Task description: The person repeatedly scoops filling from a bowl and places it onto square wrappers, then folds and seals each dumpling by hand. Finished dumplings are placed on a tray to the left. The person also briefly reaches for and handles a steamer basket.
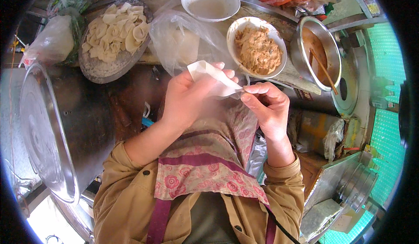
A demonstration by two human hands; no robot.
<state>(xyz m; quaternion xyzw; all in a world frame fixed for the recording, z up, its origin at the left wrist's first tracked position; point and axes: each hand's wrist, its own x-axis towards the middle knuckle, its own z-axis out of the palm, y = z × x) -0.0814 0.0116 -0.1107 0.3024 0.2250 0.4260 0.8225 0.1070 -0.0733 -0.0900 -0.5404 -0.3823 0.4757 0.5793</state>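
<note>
A thin, pale square dough wrapper (209, 74) is folded over between my two hands, above my apron. My left hand (186, 95) supports it on the palm side, with the fingers curled behind. At its right corner, the thumb and fingertips of my right hand (270, 105) pinch the dough. Whether filling lies inside the fold is hidden. Just beyond my hands, a clear plastic bag (212, 39) covers a pale stack of wrappers (186, 44). Minced filling (258, 49) is heaped in a white bowl (231, 44) beyond my right hand.
Folded wontons (114, 31) are piled on a floured round tray (100, 75). A white bowl (209, 3) holds cloudy liquid. Chopsticks (322, 70) rest in a metal pot (294, 56) of brownish liquid. A large metal lid (45, 129) stands left; stacked metalware (356, 185) sits right.
</note>
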